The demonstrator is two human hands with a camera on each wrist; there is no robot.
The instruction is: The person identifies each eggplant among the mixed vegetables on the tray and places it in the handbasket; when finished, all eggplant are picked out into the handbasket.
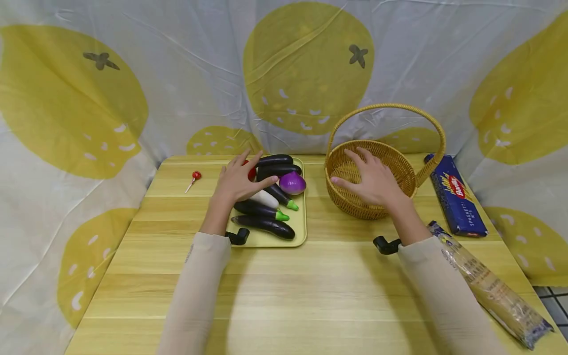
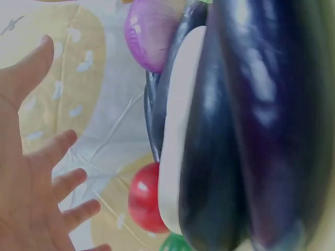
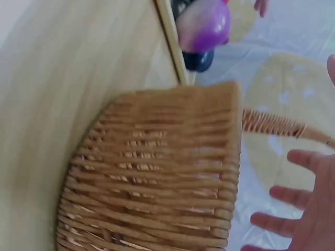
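My left hand (image 1: 237,181) hovers over a yellow tray (image 1: 300,231) with its fingers spread, holding nothing. Below it lie several dark eggplants (image 1: 264,226), a white eggplant-shaped vegetable (image 1: 265,198), a round purple vegetable (image 1: 292,183) and a red tomato-like piece (image 2: 147,197) that the hand partly hides in the head view. My right hand (image 1: 374,181), fingers also spread and holding nothing, is above the near side of a wicker basket (image 1: 360,209) with a tall arched handle (image 1: 388,105). In the right wrist view the fingers (image 3: 293,196) stand apart from the basket wall.
A red lollipop (image 1: 196,175) lies left of the tray. Right of the basket are a blue spaghetti box (image 1: 457,197) and a long clear pasta bag (image 1: 492,286). A curtain with yellow fruit prints (image 1: 306,69) hangs behind the wooden table (image 1: 293,301).
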